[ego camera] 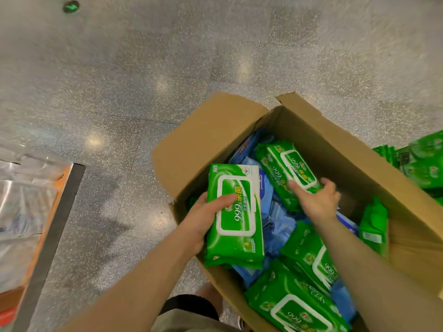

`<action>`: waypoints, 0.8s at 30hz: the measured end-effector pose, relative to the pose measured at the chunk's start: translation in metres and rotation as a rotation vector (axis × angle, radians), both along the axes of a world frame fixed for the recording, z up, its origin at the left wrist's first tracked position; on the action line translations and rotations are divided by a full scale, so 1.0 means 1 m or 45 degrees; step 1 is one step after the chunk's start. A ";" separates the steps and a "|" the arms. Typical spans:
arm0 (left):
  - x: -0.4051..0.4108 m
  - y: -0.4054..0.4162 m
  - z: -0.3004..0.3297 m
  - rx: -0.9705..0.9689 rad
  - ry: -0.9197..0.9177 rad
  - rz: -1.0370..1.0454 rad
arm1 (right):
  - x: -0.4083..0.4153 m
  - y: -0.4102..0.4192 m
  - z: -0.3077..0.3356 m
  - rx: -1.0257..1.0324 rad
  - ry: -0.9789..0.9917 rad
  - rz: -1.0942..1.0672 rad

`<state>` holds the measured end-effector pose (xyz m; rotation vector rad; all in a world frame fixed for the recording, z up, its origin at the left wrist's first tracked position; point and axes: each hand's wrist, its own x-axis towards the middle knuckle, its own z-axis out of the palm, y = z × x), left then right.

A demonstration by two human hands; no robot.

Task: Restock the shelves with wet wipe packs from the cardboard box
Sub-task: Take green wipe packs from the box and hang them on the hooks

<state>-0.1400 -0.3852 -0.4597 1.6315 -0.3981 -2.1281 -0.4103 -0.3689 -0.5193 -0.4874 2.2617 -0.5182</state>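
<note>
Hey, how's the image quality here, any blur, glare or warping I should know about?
Head view: the floor is smeared by motion blur and shows soft glare spots; the left hand and its green wipe pack are sharp, print readable; the right hand is slightly blurred; wide-angle warping bends the cardboard box edges.

I've got one view, the head camera, looking steeply down from above. It sits close over the open cardboard box [374,149] at lower right, my forearms reaching in from the bottom edge. Speckled floor [143,80] fills the upper frame, wide-angle and bending at the edges.
</note>
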 end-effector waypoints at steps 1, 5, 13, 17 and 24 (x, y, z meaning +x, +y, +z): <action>0.001 0.000 -0.001 -0.004 0.006 -0.001 | -0.005 -0.003 -0.003 -0.010 -0.027 -0.062; 0.003 0.001 -0.002 0.014 0.009 0.009 | -0.018 -0.014 -0.002 -0.038 -0.133 -0.086; 0.005 0.003 -0.004 0.044 0.021 -0.027 | 0.006 -0.028 0.005 0.004 -0.876 -0.223; 0.006 0.003 -0.003 0.007 0.001 -0.032 | 0.018 -0.022 0.007 -0.048 -1.026 -0.443; 0.006 0.004 0.015 0.008 0.090 -0.062 | 0.005 0.019 0.071 -0.041 -1.059 -0.396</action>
